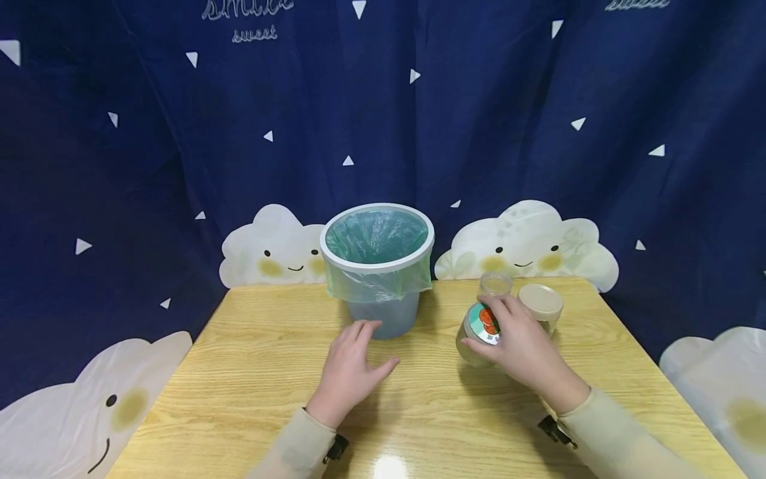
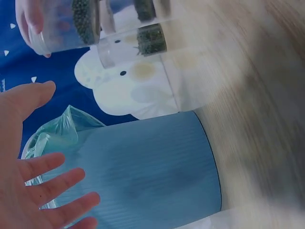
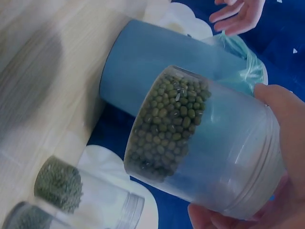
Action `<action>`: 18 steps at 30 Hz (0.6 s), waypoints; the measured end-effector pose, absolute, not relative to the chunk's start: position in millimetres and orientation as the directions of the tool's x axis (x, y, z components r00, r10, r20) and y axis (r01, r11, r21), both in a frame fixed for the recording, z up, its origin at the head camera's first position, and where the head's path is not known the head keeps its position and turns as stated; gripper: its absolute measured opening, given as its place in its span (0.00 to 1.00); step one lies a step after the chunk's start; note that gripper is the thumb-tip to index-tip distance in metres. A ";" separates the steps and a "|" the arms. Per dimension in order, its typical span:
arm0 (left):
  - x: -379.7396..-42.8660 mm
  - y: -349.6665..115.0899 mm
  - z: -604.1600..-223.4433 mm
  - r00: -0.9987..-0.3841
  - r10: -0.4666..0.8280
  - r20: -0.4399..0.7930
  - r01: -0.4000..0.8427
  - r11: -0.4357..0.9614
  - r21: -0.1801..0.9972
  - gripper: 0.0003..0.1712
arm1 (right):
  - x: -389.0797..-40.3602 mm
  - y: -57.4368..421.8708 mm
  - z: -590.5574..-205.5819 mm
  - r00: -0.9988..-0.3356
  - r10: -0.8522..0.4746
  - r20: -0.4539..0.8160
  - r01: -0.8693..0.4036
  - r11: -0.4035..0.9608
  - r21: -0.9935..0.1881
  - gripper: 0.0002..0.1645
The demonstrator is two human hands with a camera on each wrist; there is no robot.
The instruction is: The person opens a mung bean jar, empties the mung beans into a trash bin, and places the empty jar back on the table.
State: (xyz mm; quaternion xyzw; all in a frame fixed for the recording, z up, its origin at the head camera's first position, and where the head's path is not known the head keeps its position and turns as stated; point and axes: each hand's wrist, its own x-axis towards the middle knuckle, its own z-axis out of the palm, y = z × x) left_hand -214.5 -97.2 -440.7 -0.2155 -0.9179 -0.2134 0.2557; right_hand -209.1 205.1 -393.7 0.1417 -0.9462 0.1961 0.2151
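Observation:
My right hand [image 1: 526, 342] grips a clear plastic jar [image 3: 209, 138] around its lidded top, thumb on one side and fingers on the other. Green mung beans [image 3: 167, 124] fill its lower part, and its lid [image 1: 483, 324] bears a green and orange label. The jar appears raised off the table. My left hand [image 1: 350, 372] hovers in front of the bin with spread fingers and holds nothing. Behind the right hand stand a clear-topped jar [image 1: 495, 285] and a cream-lidded jar [image 1: 540, 301]; the right wrist view shows dark green contents [image 3: 58, 183] in one of them.
A blue-grey bin [image 1: 385, 313] with a white rim and a green plastic liner [image 1: 377, 236] stands at the table's back middle. Beyond the wooden table [image 1: 257, 372] hangs a dark blue curtain [image 1: 383, 133] with cloud prints.

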 end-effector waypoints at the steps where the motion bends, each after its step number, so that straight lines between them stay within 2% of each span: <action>1: -214.4 -96.5 -441.1 -0.776 0.290 0.559 0.508 0.814 0.283 0.39 | -208.5 202.8 -394.6 -0.864 -0.189 0.466 -0.361 0.879 -0.312 0.49; 9: -212.8 -89.6 -442.5 -0.795 0.323 0.514 0.535 0.773 0.342 0.44 | -202.7 187.7 -401.5 -0.830 -0.231 0.508 -0.419 0.859 -0.294 0.50; 18: -207.6 -80.3 -443.2 -0.826 0.351 0.441 0.536 0.729 0.425 0.49 | -196.3 177.8 -405.9 -0.820 -0.242 0.518 -0.431 0.857 -0.282 0.50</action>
